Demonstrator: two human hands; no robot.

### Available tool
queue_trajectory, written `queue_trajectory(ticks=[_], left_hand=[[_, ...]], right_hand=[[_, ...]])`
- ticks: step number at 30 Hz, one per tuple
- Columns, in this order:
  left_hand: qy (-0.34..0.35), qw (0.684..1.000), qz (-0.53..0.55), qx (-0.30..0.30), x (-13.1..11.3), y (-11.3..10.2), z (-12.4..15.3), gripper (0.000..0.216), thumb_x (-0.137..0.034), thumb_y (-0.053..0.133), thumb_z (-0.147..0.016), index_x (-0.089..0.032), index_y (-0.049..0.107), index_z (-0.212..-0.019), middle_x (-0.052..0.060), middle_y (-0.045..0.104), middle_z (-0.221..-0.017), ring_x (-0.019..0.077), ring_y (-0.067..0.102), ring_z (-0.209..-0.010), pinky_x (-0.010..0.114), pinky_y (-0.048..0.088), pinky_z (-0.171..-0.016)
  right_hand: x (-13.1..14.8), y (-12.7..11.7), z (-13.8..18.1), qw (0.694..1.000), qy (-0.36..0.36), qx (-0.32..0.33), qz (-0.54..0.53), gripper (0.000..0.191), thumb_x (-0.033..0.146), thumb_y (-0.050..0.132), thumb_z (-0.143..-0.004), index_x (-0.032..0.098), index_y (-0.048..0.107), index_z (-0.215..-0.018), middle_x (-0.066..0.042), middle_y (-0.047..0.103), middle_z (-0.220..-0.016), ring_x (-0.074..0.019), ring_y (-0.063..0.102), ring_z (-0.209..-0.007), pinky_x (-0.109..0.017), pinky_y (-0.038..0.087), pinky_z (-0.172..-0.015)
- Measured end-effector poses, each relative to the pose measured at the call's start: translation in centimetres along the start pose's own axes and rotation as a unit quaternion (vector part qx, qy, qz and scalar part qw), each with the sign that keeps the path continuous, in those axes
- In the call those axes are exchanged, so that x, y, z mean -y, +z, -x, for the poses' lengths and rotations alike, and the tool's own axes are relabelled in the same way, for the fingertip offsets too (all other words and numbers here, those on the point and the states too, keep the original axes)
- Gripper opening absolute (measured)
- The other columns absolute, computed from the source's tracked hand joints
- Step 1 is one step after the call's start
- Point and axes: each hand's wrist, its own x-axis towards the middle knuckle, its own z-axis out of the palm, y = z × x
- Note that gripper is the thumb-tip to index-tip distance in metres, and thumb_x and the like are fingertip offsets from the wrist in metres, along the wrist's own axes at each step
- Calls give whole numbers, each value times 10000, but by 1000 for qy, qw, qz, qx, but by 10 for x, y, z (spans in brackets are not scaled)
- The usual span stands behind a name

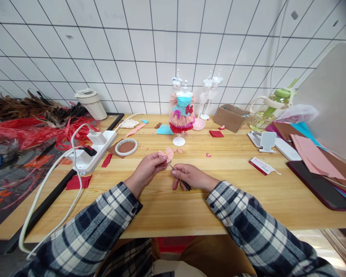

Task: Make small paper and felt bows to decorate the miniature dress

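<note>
My left hand [148, 167] pinches a small pink paper bow [167, 154] above the wooden table [236, 200]. My right hand [190, 177] is closed round a thin dark tool [181, 179] like tweezers, whose tip reaches up to the bow. Both hands sit close together near the table's middle. Behind them stands a small mannequin [182, 112] in a blue and pink paper dress on a white stand.
A white power strip [92, 151] with a cable lies at the left beside a tape roll [126, 147] and red scraps. A white cup [91, 103], red strips and feathers are far left. A cardboard box [231, 117], a jug [267, 108] and coloured sheets [314, 152] are at the right.
</note>
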Motion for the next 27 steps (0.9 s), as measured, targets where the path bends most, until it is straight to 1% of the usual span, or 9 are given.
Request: queue_trajectory(ticks=[3,8,11,17,27], left_hand=[[3,1000,3,-6,0,0,0,243,-279,812,-642,-128,647,-737,12,624,-731,96,569,-668,216,461,-660],[9,1000,-11,8,1,1,0,234,-279,808,-655,-131,647,-739,8,620,-731,89,562,-660,209,457,-656],[11,1000,-20,15,2,1,-1,224,-278,801,-665,-132,644,-731,8,619,-731,92,562,-661,216,456,-662],[11,1000,-14,10,1,1,0,219,-270,807,-652,-135,648,-717,-1,613,-704,90,554,-645,218,448,-655],[8,1000,-12,14,-1,2,1,225,-280,807,-652,-135,651,-722,6,618,-712,98,558,-665,225,449,-673]], right_hand=[[-2,0,0,1000,0,-16,-10,375,567,496,-885,207,409,-826,-12,707,-675,-75,502,-376,-169,323,-342],[-3,0,0,999,-10,-33,-18,373,570,476,-894,200,426,-871,-30,715,-706,-79,523,-391,-170,324,-348],[-2,0,0,999,-14,-32,-13,359,557,464,-904,201,426,-873,-29,717,-708,-79,522,-391,-173,327,-355],[-3,0,0,1000,-15,-25,-11,331,531,453,-916,204,419,-871,-25,715,-703,-81,517,-388,-172,319,-352],[2,0,0,1000,-4,-11,-4,364,554,476,-897,208,400,-816,-10,699,-666,-73,500,-370,-168,319,-341]])
